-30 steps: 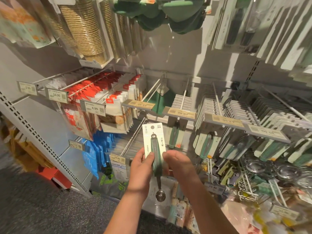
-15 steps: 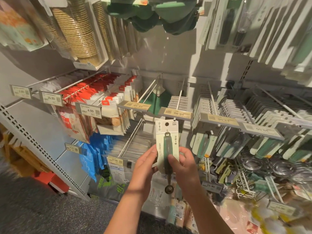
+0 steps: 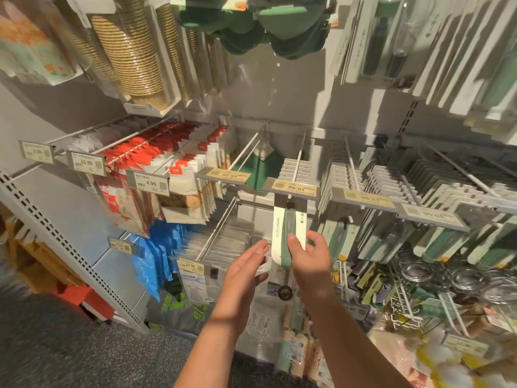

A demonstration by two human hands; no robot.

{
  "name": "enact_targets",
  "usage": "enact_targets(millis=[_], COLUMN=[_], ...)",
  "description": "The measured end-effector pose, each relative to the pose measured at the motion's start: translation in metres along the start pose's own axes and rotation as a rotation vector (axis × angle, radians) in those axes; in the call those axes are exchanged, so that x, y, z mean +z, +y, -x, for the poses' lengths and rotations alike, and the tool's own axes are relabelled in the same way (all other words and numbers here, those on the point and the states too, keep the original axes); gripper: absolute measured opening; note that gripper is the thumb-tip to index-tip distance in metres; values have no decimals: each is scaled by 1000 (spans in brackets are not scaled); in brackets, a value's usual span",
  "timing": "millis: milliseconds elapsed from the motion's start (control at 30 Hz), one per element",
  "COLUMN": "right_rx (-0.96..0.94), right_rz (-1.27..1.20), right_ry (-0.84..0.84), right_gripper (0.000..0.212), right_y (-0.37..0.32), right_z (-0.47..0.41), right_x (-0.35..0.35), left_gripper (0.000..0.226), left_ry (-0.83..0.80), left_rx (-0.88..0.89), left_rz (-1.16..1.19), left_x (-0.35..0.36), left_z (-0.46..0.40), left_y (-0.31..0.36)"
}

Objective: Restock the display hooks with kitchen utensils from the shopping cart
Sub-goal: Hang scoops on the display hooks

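The carded measuring spoon [image 3: 288, 236] hangs just under the 10.90 price tag [image 3: 293, 188], its punched hole level with the tip of the white display hook [image 3: 297, 163], so this one utensil looks nearly threaded on but not yet slid back. That hook already carries a short row of matching white cards [image 3: 293, 170] deeper in, with bare rod in front for more. The shopping cart is out of view, so what remains cannot be told. The right hand [image 3: 310, 259] has its grip closed on the pack, thumb pressed on the smooth green handle. The left hand [image 3: 246, 273] is flat and holds nothing, just beside the stiff, glossy card. A small round metal bowl ends the spoon below.
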State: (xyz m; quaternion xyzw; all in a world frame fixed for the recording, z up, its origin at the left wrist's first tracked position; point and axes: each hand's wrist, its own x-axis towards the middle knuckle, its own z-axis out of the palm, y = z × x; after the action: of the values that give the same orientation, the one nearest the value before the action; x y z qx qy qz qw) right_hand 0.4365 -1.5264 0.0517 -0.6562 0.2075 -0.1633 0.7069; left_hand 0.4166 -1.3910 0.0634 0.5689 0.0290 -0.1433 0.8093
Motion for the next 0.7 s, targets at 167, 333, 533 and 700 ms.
enact_targets(millis=[167, 333, 533, 700], right_rx=[131, 341, 457, 384], right_rz=[149, 244, 155, 111], right_ry=[56, 64, 59, 174], right_gripper=[41, 25, 29, 29], right_y=[18, 63, 72, 61], right_z=[-35, -23, 26, 66], right_x=[9, -1, -31, -70], left_gripper=[37, 57, 40, 18], left_ry=[39, 24, -62, -146], left_rx=[-19, -4, -61, -170], left_rz=[-19, -38, -277, -392], left_x=[-3, -15, -26, -8], left_z=[3, 12, 3, -6], left_y=[6, 11, 7, -24])
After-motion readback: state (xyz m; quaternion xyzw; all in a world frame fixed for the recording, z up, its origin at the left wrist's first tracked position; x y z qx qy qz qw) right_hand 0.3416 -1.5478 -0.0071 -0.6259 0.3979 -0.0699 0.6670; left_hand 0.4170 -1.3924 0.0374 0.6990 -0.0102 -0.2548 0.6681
